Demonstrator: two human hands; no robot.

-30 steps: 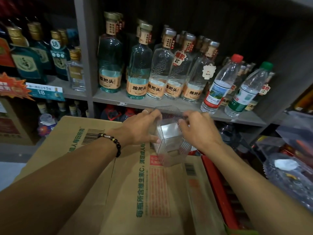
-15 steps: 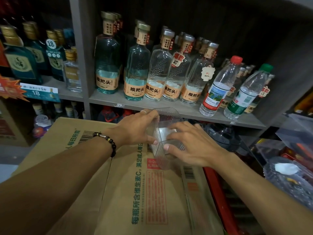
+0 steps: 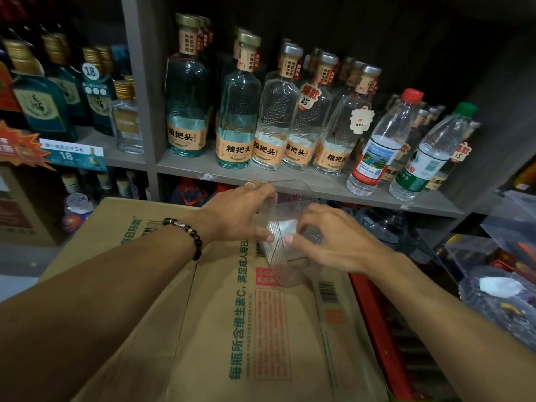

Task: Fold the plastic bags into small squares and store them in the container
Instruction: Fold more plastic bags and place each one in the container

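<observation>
Both hands closed on the clear ribbed container (image 3: pixel 285 248), which stood on the cardboard box (image 3: pixel 220 329) near that box's far right corner. Left of the container, the left hand (image 3: pixel 236 214) curled round its left wall, thumb low on the near side and fingers over the far rim, a ring on one finger and a dark bead bracelet (image 3: pixel 185 230) at the wrist. Inside the container lay a pale folded plastic bag (image 3: pixel 287 226), seen through the wall. Right of the container, the right hand (image 3: pixel 338 242) gripped its right side, thumb tip pressed to the near face just beside the left thumb, fingers curled over the rim toward the inside; whether they touched the bag could not be told.

Left of the container the box top ran broad and flat to its left edge, and open printed cardboard stretched toward the person on the near side. Behind the container the box ended close under the grey shelf (image 3: pixel 290 181), whose front edge hung just past the far rim, leaving little room that way. On that shelf, above the container, stood a row of glass bottles (image 3: pixel 240 111) with orange labels and, further right, two plastic water bottles (image 3: pixel 377 146). Right of the container the box's edge fell close by, with a red crate (image 3: pixel 374 314) just beyond it.
</observation>
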